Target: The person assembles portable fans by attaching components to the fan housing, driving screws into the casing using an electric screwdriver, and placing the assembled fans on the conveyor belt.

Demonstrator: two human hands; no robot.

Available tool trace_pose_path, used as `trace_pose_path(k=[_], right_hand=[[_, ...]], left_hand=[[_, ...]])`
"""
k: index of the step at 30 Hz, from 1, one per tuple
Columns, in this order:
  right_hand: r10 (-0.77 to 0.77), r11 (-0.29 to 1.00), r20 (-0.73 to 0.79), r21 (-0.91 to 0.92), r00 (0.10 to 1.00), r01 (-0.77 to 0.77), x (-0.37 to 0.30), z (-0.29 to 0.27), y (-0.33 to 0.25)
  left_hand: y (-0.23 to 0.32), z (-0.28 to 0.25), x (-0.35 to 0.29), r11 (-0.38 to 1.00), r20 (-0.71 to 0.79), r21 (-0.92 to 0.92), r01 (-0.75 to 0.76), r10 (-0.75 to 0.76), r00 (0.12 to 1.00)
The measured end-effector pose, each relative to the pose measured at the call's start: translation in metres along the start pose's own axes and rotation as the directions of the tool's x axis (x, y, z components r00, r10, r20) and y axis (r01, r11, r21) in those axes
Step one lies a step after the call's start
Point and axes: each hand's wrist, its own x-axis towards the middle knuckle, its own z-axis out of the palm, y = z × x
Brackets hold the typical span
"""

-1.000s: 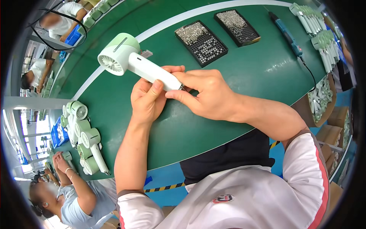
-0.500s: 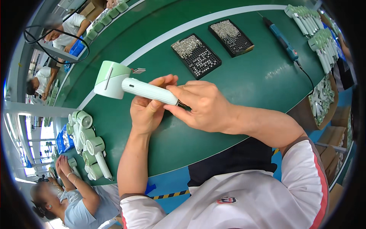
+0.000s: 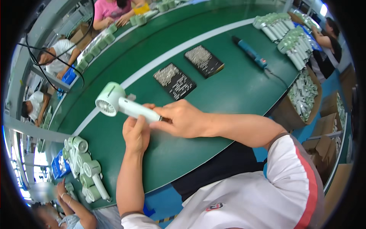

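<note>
Both my hands hold a pale green and white handheld fan (image 3: 131,108) above the green table. Its round head points to the left, with the grille turned partly toward me. My left hand (image 3: 136,133) is closed round the handle from below. At the handle's lower end, my right hand (image 3: 183,119) pinches with thumb and fingers; a small dark part shows there, too blurred to name. Beyond my hands lie two black trays (image 3: 185,91) (image 3: 217,68) of small metal screws. A teal electric screwdriver (image 3: 249,52) with a cable rests farther right.
Several assembled fans (image 3: 91,168) stand at the left by a blue bin (image 3: 61,165). Rows of fan housings (image 3: 295,45) lie at the far right. Below them is a cardboard box (image 3: 284,110) of pale parts. Co-workers sit along the far side, and one at the lower left.
The view has shifted, so the trays and screwdriver sit farther left. The fan has turned, and its grille now shows. Both hands still hold it.
</note>
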Motion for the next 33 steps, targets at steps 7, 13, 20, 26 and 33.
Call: trace_pose_path(k=[7,13,20,26,33], right_hand=[[-0.215,0.588,0.058,-0.789,0.975,0.177,-0.009,-0.169,0.079],[0.017,0.168,0.483,-0.865,0.875,0.474,-0.062,-0.327,0.168],[0.164,0.281,0.651,-0.751,0.741,0.598,-0.063,-0.370,0.181],[-0.092,0.319,0.796,-0.546,0.598,0.775,-0.048,-0.349,0.201],[-0.057,0.404,0.759,-0.577,0.649,0.710,-0.051,-0.350,0.207]], left_hand=[[0.003,-0.004,0.001,0.980,-0.060,-0.030,0.198,-0.199,0.978],[0.000,0.014,0.013,0.946,-0.129,0.104,0.307,-0.294,0.947],[-0.005,0.007,0.017,0.928,-0.122,0.202,0.313,-0.294,0.948],[0.002,0.001,0.010,0.925,-0.137,0.208,0.318,-0.294,0.946],[0.004,0.012,0.016,0.908,-0.101,0.230,0.351,-0.336,0.936]])
